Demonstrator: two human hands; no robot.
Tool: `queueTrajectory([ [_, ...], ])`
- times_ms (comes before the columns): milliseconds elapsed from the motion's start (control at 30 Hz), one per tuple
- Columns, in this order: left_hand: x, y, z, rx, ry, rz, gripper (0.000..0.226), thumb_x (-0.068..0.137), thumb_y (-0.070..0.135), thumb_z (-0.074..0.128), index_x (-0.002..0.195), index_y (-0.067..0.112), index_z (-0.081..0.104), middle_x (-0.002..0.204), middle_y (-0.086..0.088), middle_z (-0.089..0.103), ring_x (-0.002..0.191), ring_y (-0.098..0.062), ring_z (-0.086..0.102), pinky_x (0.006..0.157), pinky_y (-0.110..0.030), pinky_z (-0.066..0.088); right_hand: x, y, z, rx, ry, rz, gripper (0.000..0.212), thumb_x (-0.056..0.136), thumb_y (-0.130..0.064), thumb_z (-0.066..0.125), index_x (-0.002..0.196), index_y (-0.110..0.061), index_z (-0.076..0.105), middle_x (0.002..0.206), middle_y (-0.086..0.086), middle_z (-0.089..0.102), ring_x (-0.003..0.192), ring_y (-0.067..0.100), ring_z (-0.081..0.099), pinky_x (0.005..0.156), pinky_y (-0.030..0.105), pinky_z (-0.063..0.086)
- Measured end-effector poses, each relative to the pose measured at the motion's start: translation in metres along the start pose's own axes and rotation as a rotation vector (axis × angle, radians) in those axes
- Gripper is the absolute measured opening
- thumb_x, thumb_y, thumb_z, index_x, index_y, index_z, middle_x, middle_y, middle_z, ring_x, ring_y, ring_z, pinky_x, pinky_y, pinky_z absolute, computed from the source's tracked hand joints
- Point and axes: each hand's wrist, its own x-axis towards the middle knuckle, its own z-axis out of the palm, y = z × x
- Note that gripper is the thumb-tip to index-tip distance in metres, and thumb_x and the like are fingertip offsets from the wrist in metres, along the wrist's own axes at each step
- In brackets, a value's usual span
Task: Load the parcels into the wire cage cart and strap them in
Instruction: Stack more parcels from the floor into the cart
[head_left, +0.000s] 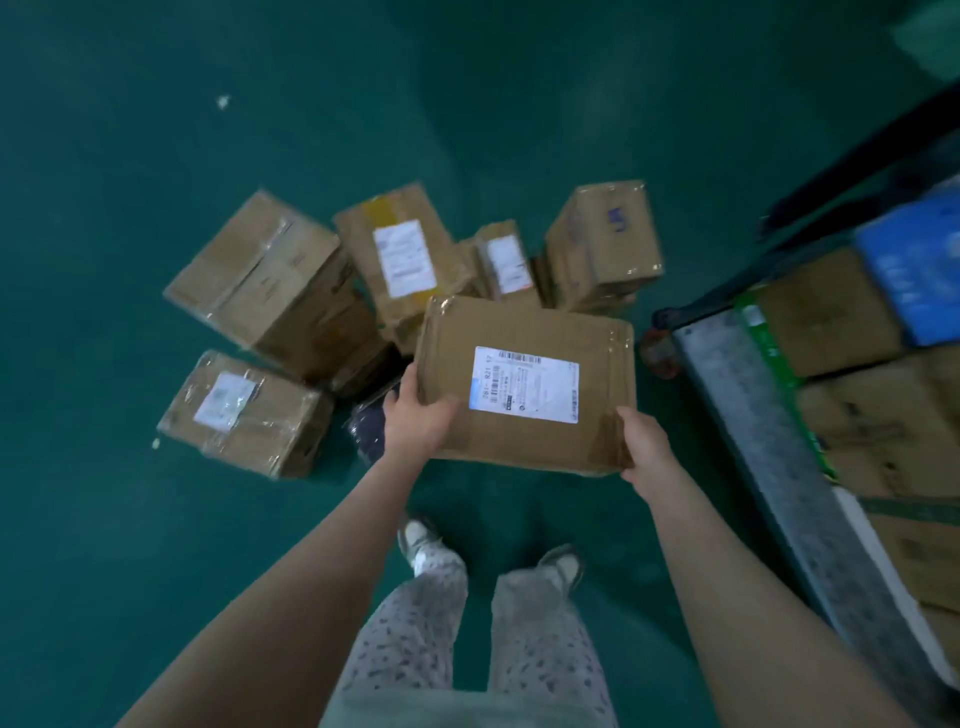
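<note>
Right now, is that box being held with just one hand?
No, the left hand and right hand each grip a near corner of the box.

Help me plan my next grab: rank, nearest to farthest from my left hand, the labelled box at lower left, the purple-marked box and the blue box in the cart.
1. Labelled box, just left of the left hand.
2. Purple-marked box, beyond the held parcel.
3. Blue box, in the cart, far right.
</note>
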Motion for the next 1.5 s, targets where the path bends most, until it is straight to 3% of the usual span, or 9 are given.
queueTrajectory([
  [200,-0.044,0.059,0.052,0.036,-0.167,0.194,0.101,0.043,0.056,0.049,0.142,0.045,0.029,0.136,-0.004,0.048,0.116,-0.029,0.054,0.101,-0.046,0.045,-0.030,-0.021,-0.089,0.228,0.098,-0.084,0.036,0.091,-0.034,0.045,0.118,-0.016,0.061,0.111,0.003,0.064,0.103,0.024,0.060,0.095,0.042,0.049],
  [333,-0.104,0.102,0.100,0.066,-0.234,0.349,0.092,0.057,0.052,0.052,0.145,0.042,0.026,0.135,0.000,0.051,0.115,-0.025,0.055,0.102,-0.043,0.044,-0.052,-0.020,-0.155,0.430,0.166,-0.088,0.038,0.090,-0.037,0.048,0.122,-0.017,0.053,0.114,0.001,0.059,0.104,0.025,0.057,0.076,0.038,0.050],
  [633,-0.203,0.131,0.237,0.089,-0.366,0.533,0.061,0.090,0.025,0.051,0.147,0.030,0.029,0.127,0.010,0.048,0.110,-0.017,0.050,0.092,-0.026,0.039,-0.094,0.024,-0.305,0.691,0.361,-0.109,0.038,0.093,-0.036,0.047,0.128,-0.021,0.047,0.127,0.006,0.055,0.107,0.031,0.055,0.083,0.051,0.049],
  [900,-0.298,0.124,0.373,0.209,-0.634,0.654,0.048,0.089,0.028,0.046,0.136,0.033,0.045,0.125,0.004,0.060,0.112,-0.025,0.057,0.102,-0.042,0.043,-0.115,0.093,-0.450,0.828,0.615,-0.130,0.044,0.096,-0.031,0.046,0.138,-0.018,0.040,0.130,0.006,0.051,0.107,0.030,0.053,0.086,0.049,0.050],
  [1033,-0.321,0.125,0.433,0.259,-0.715,0.638,0.055,0.081,0.039,0.048,0.135,0.031,0.046,0.130,0.005,0.057,0.118,-0.023,0.052,0.104,-0.045,0.040,-0.112,0.116,-0.498,0.849,0.695,-0.115,0.040,0.097,-0.028,0.044,0.133,-0.013,0.044,0.114,0.009,0.054,0.095,0.027,0.051,0.070,0.038,0.049],
  [1133,-0.333,0.135,0.483,0.312,-0.751,0.628,0.063,0.076,0.044,0.047,0.138,0.033,0.042,0.134,0.002,0.052,0.122,-0.025,0.047,0.106,-0.047,0.037,-0.108,0.121,-0.535,0.914,0.704,-0.074,0.045,0.097,-0.029,0.044,0.140,-0.015,0.037,0.132,0.010,0.049,0.113,0.033,0.050,0.091,0.053,0.048],
  [1267,-0.347,0.154,0.563,0.327,-0.857,0.582,0.072,0.065,0.048,0.052,0.134,0.032,0.046,0.132,0.000,0.055,0.118,-0.027,0.052,0.103,-0.049,0.041,-0.090,0.116,-0.597,0.993,0.749,-0.050,0.045,0.099,-0.029,0.042,0.141,-0.017,0.032,0.138,0.007,0.043,0.124,0.036,0.045,0.089,0.051,0.047],
  [1367,-0.359,0.169,0.619,0.341,-0.952,0.559,0.088,0.049,0.056,0.051,0.134,0.034,0.046,0.130,0.001,0.057,0.115,-0.026,0.055,0.102,-0.049,0.042,-0.069,0.117,-0.646,0.962,0.865,-0.072,0.041,0.094,-0.029,0.047,0.130,-0.010,0.044,0.126,0.009,0.054,0.109,0.031,0.054,0.097,0.051,0.045],
  [1500,-0.389,0.192,0.674,0.360,-1.037,0.528,0.072,0.063,0.049,0.053,0.132,0.030,0.045,0.130,-0.006,0.055,0.118,-0.031,0.054,0.102,-0.047,0.042,-0.078,0.103,-0.691,1.004,0.958,-0.077,0.018,0.095,-0.017,0.048,0.111,-0.008,0.051,0.102,0.008,0.050,0.091,0.026,0.049,0.095,0.050,0.045],
])
